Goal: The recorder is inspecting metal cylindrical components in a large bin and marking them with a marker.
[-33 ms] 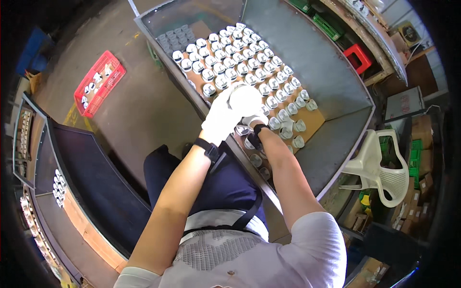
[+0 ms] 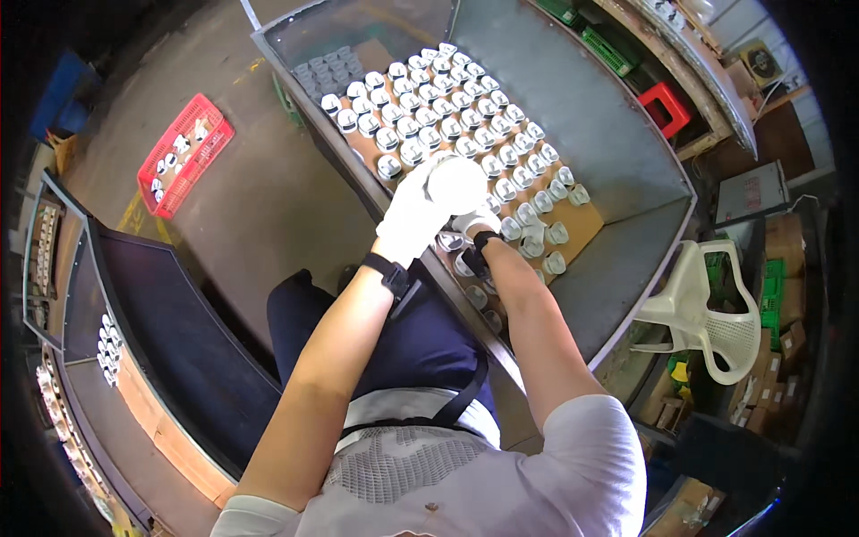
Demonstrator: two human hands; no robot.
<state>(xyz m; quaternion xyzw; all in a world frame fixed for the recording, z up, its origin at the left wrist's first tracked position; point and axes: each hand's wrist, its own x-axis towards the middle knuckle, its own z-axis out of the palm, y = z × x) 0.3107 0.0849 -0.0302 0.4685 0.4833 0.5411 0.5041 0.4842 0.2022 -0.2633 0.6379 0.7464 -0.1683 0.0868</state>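
A: How's the floor?
B: Brownish-grey floor [image 2: 277, 188] toward ten o'clock, with worn yellow markings [image 2: 136, 217] just past nine.

A: Furniture?
B: A white plastic chair [image 2: 729, 345] just past three, a red stool [image 2: 677, 100] at two, and a dark-panelled bench [image 2: 179, 286] at nine.

A: And the wall?
B: Pale wall [image 2: 812, 143] between two and three; cardboard boxes [image 2: 786, 237] stand near three.

A: Light?
B: Bright mid-view, dim toward the rim.

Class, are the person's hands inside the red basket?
No: the left hand and right hand are at the walled table, away from the red basket.
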